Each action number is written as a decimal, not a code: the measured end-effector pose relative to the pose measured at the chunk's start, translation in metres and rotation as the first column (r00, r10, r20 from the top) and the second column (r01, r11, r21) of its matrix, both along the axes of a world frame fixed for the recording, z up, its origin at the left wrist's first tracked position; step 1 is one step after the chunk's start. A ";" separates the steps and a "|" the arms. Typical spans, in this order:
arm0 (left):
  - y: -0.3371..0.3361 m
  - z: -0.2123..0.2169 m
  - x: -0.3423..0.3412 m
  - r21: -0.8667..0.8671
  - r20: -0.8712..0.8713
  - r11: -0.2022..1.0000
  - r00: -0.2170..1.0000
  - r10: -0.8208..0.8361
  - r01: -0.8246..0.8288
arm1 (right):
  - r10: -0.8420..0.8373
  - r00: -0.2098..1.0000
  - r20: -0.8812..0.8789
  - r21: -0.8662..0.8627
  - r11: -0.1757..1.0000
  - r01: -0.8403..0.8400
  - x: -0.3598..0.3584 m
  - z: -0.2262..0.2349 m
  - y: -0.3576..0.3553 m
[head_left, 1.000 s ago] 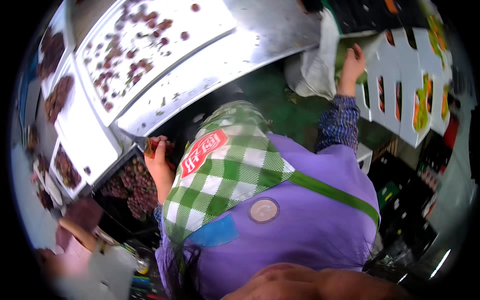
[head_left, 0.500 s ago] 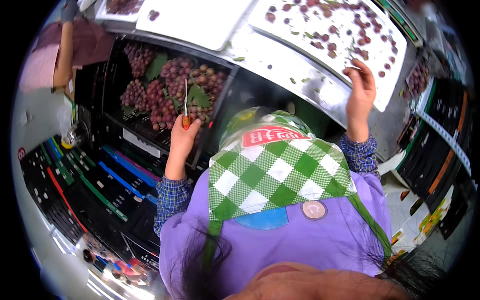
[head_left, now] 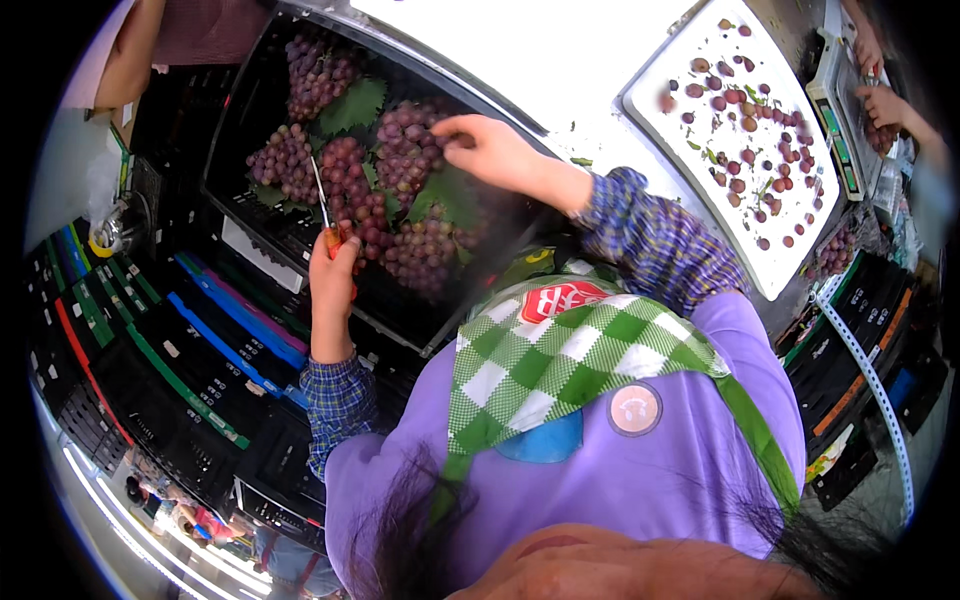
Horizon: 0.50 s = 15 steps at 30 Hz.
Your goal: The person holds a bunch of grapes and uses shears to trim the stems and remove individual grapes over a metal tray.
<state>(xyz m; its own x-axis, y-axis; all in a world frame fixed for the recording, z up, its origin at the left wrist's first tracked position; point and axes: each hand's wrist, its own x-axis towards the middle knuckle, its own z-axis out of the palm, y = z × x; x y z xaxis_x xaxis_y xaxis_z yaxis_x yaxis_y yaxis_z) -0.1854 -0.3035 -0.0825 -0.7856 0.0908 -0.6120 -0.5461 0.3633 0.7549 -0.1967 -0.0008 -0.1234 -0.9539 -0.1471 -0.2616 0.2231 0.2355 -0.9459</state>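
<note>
My left hand (head_left: 332, 285) is closed around slim shears (head_left: 321, 192) with an orange handle, their narrow blades pointing up over the bunches. My right hand (head_left: 500, 152) reaches across from the right, thumb and forefinger a little apart at the edge of a reddish-purple grape bunch (head_left: 408, 150). Whether the fingertips touch the grapes I cannot tell. Several bunches lie together in a black plastic crate (head_left: 232, 150), with a green leaf (head_left: 354, 106) between the upper ones. Another leaf (head_left: 448, 198) lies below my right wrist.
A white tray (head_left: 768, 268) with scattered loose grapes and bits of stem stands at the right. Beyond it, a co-worker's hands (head_left: 884, 104) are near a scale-like device (head_left: 838, 108). Another person's arm (head_left: 130, 52) shows at upper left. Stacked black crates (head_left: 175, 365) stand at lower left.
My right hand has swung left from the white tray to the grapes in the crate. My left hand keeps the shears over the bunches. The whole view has shifted.
</note>
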 end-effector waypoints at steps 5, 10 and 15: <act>-0.001 -0.027 0.012 0.313 0.358 0.926 0.929 0.091 -0.212 | -0.070 0.997 0.038 0.190 0.980 0.062 -0.063 -0.048 -0.034; 0.011 -0.042 0.041 0.349 0.446 0.887 0.886 0.128 -0.304 | 0.103 0.973 -0.206 0.553 0.832 0.029 -0.098 -0.107 -0.053; 0.015 -0.045 0.070 0.423 0.483 0.808 0.857 0.182 -0.410 | 0.197 0.962 0.187 0.578 0.770 -0.270 -0.134 -0.134 -0.057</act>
<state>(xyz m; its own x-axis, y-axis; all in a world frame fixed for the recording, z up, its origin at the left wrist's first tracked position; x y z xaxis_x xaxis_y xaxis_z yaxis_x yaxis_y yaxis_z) -0.1153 -0.2889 -0.1278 -0.5186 0.2730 -0.8103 -0.8531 -0.2286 0.4689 -0.3305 -0.0576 -0.2574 -0.8703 -0.1427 -0.4714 0.1796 0.7993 -0.5735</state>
